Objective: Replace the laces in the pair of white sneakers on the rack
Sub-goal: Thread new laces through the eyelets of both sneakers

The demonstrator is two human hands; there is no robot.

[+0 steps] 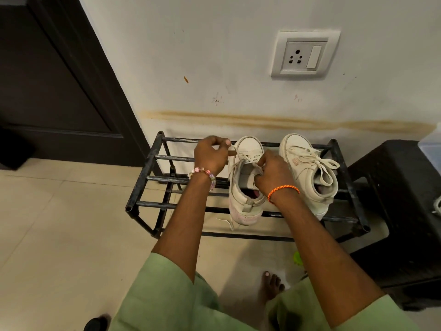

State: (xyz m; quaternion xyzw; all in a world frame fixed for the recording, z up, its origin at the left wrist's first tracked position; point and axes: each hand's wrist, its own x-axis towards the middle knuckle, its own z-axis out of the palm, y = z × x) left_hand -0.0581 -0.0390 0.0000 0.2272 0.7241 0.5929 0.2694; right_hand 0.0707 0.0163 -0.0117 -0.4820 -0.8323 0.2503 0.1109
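Two white sneakers stand toe-to-wall on the black metal rack (143, 180). The left sneaker (247, 149) has its lace mostly undone, with a loose end (229, 222) hanging below the heel. My left hand (211, 154) pinches a stretch of that lace, pulled out to the left of the toe. My right hand (272, 174) grips the tongue and lace at the shoe's opening. The right sneaker (307, 173) is still laced, tied in a loose bow, and untouched.
A dark plastic stool (405, 211) stands right of the rack, a dark door (47, 80) at the left. A wall socket (304, 54) is above. My bare foot (270, 283) rests on the tiled floor by a small green object (297, 258).
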